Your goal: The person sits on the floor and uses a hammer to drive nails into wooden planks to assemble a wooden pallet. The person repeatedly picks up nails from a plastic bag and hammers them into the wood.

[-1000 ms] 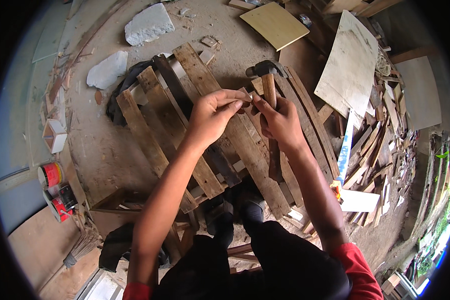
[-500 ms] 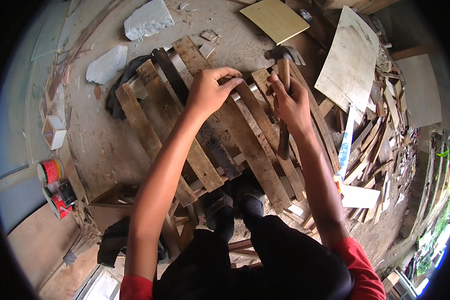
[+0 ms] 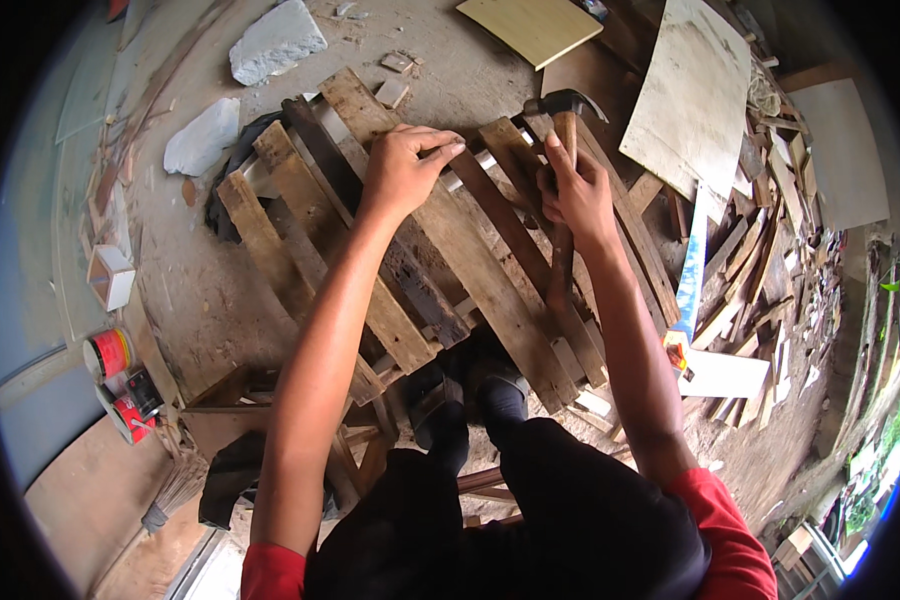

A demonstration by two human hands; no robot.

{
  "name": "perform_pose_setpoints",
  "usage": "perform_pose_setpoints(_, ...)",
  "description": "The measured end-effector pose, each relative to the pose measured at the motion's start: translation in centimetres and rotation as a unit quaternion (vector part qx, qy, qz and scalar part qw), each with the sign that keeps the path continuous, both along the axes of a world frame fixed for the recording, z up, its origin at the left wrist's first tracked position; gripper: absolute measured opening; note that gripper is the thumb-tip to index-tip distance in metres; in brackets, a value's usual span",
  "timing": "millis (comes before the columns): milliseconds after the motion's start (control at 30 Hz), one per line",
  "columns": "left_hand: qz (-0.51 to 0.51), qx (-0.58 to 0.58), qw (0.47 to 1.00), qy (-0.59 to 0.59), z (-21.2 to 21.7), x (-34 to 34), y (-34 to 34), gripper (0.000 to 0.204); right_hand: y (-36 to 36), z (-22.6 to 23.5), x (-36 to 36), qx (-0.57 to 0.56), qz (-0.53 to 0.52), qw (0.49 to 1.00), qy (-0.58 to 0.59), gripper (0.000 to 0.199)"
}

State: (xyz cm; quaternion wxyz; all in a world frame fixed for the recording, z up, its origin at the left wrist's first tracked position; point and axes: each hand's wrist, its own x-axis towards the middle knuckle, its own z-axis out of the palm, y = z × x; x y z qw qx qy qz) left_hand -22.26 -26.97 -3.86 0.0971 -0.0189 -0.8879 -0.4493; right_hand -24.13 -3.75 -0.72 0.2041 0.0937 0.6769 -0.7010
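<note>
A wooden pallet of weathered, spaced boards [image 3: 485, 270] lies in front of my feet. At the far end of one of its middle boards is my left hand [image 3: 402, 175], thumb and fingertips pinched together. Whatever is in that pinch, if anything, is too small to make out. To its right, my right hand [image 3: 583, 205] is wrapped round the wooden handle of a claw hammer [image 3: 566, 128]. The hammer's dark metal head points away from me, above the pallet's right-hand boards, and the handle's end reaches back toward me.
Pale stone slabs [image 3: 278, 42] lie at the far left. A handsaw [image 3: 692, 265] rests beside a heap of scrap wood [image 3: 745, 290] on the right, near a large pale panel [image 3: 688, 95]. Red tins [image 3: 108, 352] stand at the left wall. My shoes [image 3: 500, 385] are at the pallet's near edge.
The view has shifted, so the pallet and surroundings sit slightly further left. My left hand keeps its pinch at the board, and my right hand still grips the hammer, held over the right-hand boards.
</note>
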Motion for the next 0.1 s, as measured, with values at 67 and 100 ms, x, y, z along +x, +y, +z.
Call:
perform_pose_setpoints(67,-0.010,-0.012,1.000,-0.020,-0.02,-0.06,-0.11,0.024,0.08,-0.19,-0.04,-0.011,0.000,1.000,0.002,0.039)
perform_pose_setpoints(100,-0.008,-0.003,1.000,-0.022,-0.06,-0.05,-0.02,0.024,0.15,-0.32,-0.04,-0.017,0.000,1.000,0.006,0.039)
